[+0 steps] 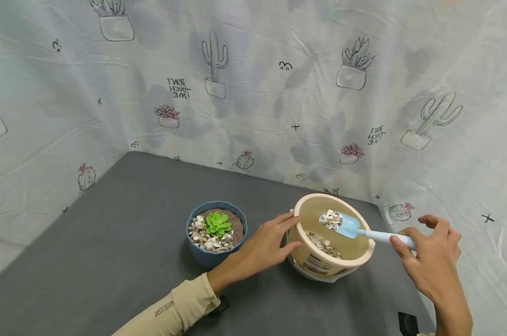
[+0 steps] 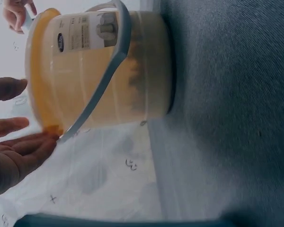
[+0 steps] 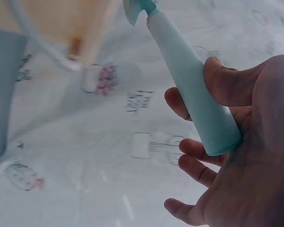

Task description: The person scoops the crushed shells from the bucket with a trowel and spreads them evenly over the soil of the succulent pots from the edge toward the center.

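Observation:
My right hand [image 1: 435, 254] pinches the handle of a light blue scoop [image 1: 350, 226] between thumb and fingers; in the right wrist view the other fingers hang loose beside the handle [image 3: 191, 85]. Small shells and pebbles [image 1: 332, 219] fill the scoop's blade, which is held over the mouth of a cream bucket [image 1: 301, 233]. More shells [image 1: 322, 245] lie at the bottom of that bucket. On its left side, my left hand [image 1: 270, 240] touches the rim with fairly straight fingers, the thumb spread apart from them. A pale handle [image 2: 102, 82] hangs down the bucket's outside.
Left of the bucket stands a blue pot [image 1: 211, 257] with a green succulent [image 1: 217, 224], brown soil [image 1: 236, 226] and shells on part of its surface. Both vessels stand on a dark grey table [image 1: 110, 242]. A cactus-printed curtain [image 1: 253, 70] encloses the back and sides.

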`<state>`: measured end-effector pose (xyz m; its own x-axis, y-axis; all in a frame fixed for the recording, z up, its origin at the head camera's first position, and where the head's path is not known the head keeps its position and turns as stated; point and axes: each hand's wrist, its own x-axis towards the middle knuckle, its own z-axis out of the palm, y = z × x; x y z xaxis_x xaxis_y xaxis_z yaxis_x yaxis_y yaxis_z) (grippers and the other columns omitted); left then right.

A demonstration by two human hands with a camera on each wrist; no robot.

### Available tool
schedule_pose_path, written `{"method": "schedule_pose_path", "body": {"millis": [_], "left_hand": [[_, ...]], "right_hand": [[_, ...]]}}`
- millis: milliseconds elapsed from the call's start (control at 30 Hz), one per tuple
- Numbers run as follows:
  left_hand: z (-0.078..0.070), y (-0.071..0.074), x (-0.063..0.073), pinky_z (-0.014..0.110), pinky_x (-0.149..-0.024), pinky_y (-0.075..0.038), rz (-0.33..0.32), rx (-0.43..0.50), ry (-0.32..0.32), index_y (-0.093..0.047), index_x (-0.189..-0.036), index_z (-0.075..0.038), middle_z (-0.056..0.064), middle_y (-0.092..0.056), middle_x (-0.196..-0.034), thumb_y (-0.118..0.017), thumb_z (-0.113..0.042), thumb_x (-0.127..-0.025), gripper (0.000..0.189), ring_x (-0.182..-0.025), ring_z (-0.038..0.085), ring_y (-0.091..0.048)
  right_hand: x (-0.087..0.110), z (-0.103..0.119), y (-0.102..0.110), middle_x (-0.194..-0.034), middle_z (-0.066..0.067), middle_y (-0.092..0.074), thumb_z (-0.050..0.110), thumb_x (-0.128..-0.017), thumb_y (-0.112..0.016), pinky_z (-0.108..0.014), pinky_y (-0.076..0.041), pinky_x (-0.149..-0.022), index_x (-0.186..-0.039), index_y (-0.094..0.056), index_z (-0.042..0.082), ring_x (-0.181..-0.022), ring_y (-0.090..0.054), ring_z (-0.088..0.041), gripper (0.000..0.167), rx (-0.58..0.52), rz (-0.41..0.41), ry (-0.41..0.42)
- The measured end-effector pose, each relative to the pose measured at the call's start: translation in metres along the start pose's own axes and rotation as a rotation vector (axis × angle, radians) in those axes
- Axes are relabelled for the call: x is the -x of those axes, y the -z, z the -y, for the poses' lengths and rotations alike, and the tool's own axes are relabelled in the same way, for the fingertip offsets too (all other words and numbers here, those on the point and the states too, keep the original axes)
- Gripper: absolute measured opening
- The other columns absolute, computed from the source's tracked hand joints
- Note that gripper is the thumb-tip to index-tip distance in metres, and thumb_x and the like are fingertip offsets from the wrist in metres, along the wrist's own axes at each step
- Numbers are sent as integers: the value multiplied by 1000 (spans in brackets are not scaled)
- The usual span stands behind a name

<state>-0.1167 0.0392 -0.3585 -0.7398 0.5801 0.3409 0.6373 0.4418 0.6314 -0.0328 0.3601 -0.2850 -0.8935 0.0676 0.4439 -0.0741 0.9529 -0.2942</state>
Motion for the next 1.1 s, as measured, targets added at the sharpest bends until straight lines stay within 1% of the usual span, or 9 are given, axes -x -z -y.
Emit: {"method": "schedule_pose_path", "body": {"millis": [200,333,433,467,567,767,933,1000,1100], "left_hand": [[13,25,18,41,-103,-59,-170,44,-83,-63,-143,-6,12,-70,-138,-72,-19,-100,46,-127,25,-69],[33,54,35,30,-76,-62,-280,44,-132,-60,-146,-8,9,-75,-128,-73,-18,-100,49,-92,16,-76],[53,77,47,35,-74,-62,-324,65,-119,-58,-147,-7,11,-76,-125,-74,-15,-98,52,-90,18,-76],[60,85,51,39,-82,-64,-324,62,-93,-57,-149,-8,11,-75,-128,-74,-16,-98,54,-101,21,-77],[79,105,62,52,-105,-56,-271,85,22,-44,-159,-10,15,-67,-142,-75,-22,-98,69,-130,33,-66],[109,128,83,64,-119,-41,10,151,272,-15,-169,-11,19,-36,-169,-78,-54,-91,109,-153,47,-40],[119,131,94,68,-121,-35,188,91,299,-9,-169,-3,24,-21,-173,-78,-78,-74,139,-156,50,-29],[120,131,97,68,-121,-34,219,85,291,-7,-168,-2,25,-16,-174,-80,-78,-71,144,-157,51,-26],[120,130,100,70,-120,-34,224,99,309,-5,-169,-6,24,-13,-175,-88,-65,-72,141,-159,51,-23]], "right_hand": [[-13,21,4,-136,-38,-36,13,-99,-66,-76,-20,-84,-91,-70,-6,-124,-20,-64,20,-65,-54,82],[-25,40,-3,-135,-38,-37,14,-99,-66,-76,-20,-85,-89,-70,-5,-128,-20,-61,22,-119,-53,136],[-34,54,-11,-136,-39,-37,12,-98,-67,-75,-19,-88,-88,-70,-5,-129,-20,-60,20,-164,-50,173],[-36,58,-14,-136,-39,-37,11,-98,-67,-75,-18,-88,-87,-70,-5,-129,-20,-59,19,-179,-46,185],[-45,73,-24,-136,-38,-39,8,-96,-70,-73,-19,-90,-87,-71,-3,-125,-23,-59,14,-213,-42,233],[-57,109,-50,-134,-34,-44,5,-92,-74,-70,-24,-93,-85,-71,1,-122,-30,-55,8,-232,-16,307],[-63,140,-75,-137,-28,-45,12,-94,-75,-69,-27,-99,-88,-73,4,-126,-32,-51,11,-219,69,298],[-67,151,-85,-139,-26,-44,14,-95,-75,-68,-27,-101,-89,-74,3,-128,-32,-49,12,-211,111,302],[-73,168,-97,-141,-24,-43,17,-97,-73,-68,-27,-106,-91,-74,3,-130,-31,-46,15,-202,175,331]]}}
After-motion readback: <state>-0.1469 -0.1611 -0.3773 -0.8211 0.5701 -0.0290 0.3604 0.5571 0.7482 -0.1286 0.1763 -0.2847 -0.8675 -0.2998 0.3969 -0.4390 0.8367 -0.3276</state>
